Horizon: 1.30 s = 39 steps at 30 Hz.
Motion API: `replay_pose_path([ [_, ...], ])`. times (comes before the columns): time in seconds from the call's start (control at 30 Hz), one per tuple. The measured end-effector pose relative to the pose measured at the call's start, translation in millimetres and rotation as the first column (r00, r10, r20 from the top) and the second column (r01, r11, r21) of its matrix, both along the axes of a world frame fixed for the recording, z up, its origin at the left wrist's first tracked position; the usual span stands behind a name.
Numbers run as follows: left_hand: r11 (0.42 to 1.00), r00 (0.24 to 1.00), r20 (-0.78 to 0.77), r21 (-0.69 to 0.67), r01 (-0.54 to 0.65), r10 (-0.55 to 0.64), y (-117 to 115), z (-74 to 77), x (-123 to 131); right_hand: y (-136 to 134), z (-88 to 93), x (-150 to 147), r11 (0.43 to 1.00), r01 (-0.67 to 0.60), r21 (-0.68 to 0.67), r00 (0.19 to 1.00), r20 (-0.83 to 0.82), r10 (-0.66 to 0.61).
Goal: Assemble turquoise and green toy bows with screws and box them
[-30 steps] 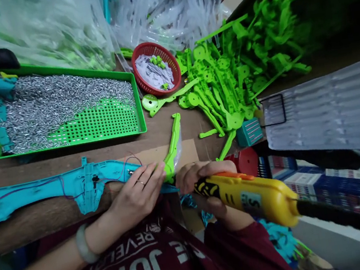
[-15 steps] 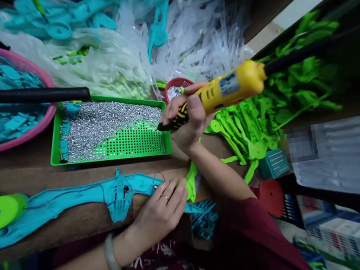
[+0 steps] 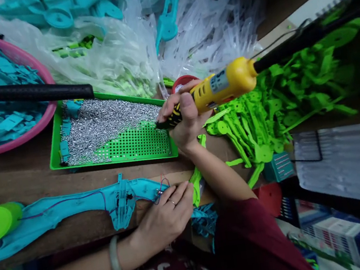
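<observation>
My right hand (image 3: 184,120) is wrapped round a yellow electric screwdriver (image 3: 223,85). Its dark front end points left, over the right part of a green perforated tray (image 3: 116,162) of small silver screws (image 3: 106,121). Below the tray lies a long blue plastic housing (image 3: 75,207) with thin wires along it. My left hand (image 3: 168,215) closes over the housing's right end, fingers together and thumb hidden. A lime-green plastic part (image 3: 196,189) touches its fingertips. Red and blue wires (image 3: 163,180) stick up beside the fingers.
A pink basin (image 3: 44,69) of blue pieces stands at the left, a black-handled tool (image 3: 31,91) across it. Clear plastic bags (image 3: 113,50) fill the back. Green parts (image 3: 250,129) are piled at the right, near a small teal basket (image 3: 278,167). A lime-green disc (image 3: 3,220) sits left.
The view has shifted slightly. My right hand still holds the screwdriver over the tray's right part, and my left hand stays on the housing's right end.
</observation>
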State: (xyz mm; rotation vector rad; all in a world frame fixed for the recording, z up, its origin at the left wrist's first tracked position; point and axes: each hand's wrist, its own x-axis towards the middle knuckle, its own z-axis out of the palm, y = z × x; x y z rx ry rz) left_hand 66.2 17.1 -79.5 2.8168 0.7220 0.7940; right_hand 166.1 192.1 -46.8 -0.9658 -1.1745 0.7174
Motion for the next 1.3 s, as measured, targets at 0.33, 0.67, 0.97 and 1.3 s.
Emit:
replay_pose_path([
  [0.33,0.997,0.998,0.016,-0.044,0.068,-0.068,0.9,-5.1,-0.4,-125.0,59.6,92.6,0.963,0.237,0.129,0.967,0.067,-0.246],
  [0.67,0.998,0.998,0.006,-0.04,0.058,-0.058,3.5,-0.2,1.6,-122.5,11.9,91.4,0.988,0.124,0.09,0.992,-0.005,-0.124],
  [0.97,0.997,0.999,-0.001,-0.067,0.04,-0.04,-3.7,-2.6,-1.7,-96.9,48.2,100.6,0.953,-0.277,0.125,0.961,0.056,0.272],
  [1.3,1.0,1.0,0.029,-0.009,-0.011,0.011,-2.9,-2.3,-3.1,-6.8,-0.3,15.8,0.999,-0.02,-0.028,1.0,-0.012,0.02],
])
